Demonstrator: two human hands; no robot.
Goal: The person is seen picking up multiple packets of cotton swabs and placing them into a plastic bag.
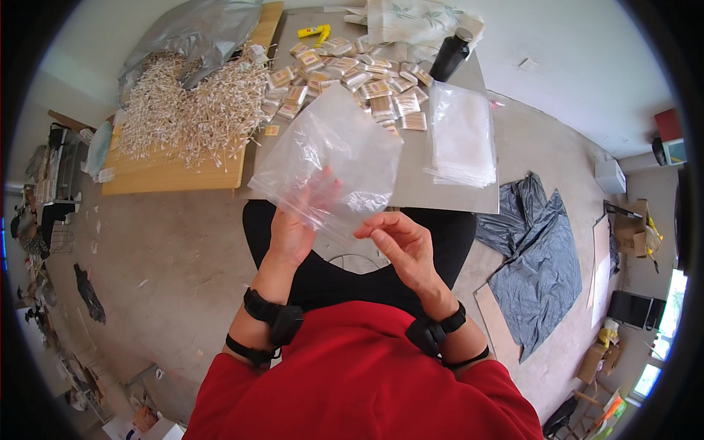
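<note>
A clear plastic bag (334,150) is spread in front of me above the table's near edge. The fingers of my left hand (295,231) show through its film, stretched out and apart; whether they are inside or behind it I cannot tell. With thumb and fingertips together, my right hand (407,246) pinches the bag's lower right edge. Beyond the bag lie several small packs of cotton swabs (381,89) in a loose pile. A stack of flat clear bags (462,136) rests to the right of the pile.
A big heap of loose cotton swabs (198,110) covers a wooden board (176,176) at left, beside grey plastic sheeting (194,29). A dark bottle (450,55) and a yellow tool (315,31) sit at the back. Dark plastic sheeting (539,257) lies on the floor at right.
</note>
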